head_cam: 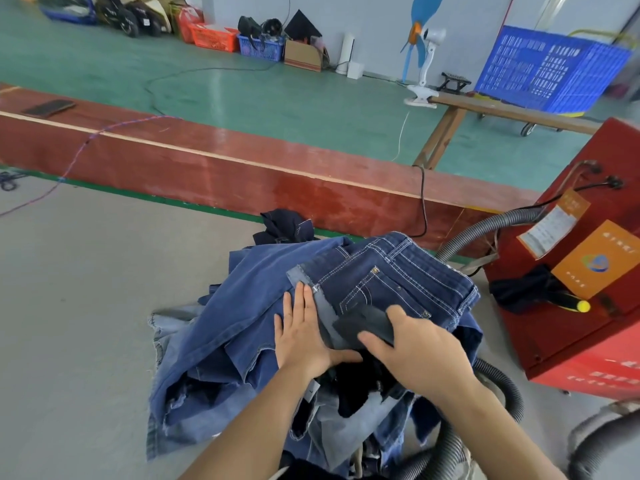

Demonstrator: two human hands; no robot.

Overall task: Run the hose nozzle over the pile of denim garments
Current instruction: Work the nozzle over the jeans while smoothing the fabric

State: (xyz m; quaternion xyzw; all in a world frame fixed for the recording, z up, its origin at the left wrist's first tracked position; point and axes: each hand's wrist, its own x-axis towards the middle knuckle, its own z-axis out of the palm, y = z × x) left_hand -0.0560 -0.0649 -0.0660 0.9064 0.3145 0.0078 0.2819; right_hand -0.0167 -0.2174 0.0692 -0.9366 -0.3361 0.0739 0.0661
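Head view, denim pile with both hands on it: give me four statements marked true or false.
1. The right hand grips a flat dark nozzle. True.
2. The left hand lies flat on the blue denim pile. True.
3. The big machine cabinet is green. False: it is red.
4. The ribbed grey hose lies left of the pile. False: it runs on the right, by the cabinet.

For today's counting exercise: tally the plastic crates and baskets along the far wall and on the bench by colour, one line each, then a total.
Blue: 2, the small basket by the wall and the large crate at the right.
Red-orange: 1, the crate beside the small blue basket.
Total: 3
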